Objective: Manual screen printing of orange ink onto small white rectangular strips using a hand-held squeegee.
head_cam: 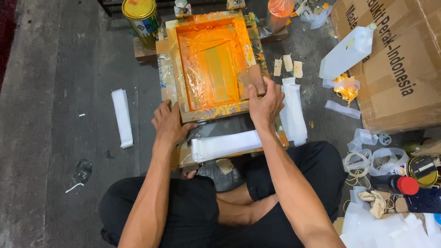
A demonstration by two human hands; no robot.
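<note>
While the person is sitting cross-legged on the floor, the left hand [169, 121] is resting flat, fingers spread, on the near-left corner of the orange-inked screen frame [212, 111]. The right hand [265, 102] is clamping a wooden squeegee [251, 81] at the frame's right side. Risk, as I'm judging it: the frame could be shifting under a loose left hand and smearing the white strip [226, 145] lying beneath its near edge, just below both hands. Wet ink could also be dripping off the squeegee.
</note>
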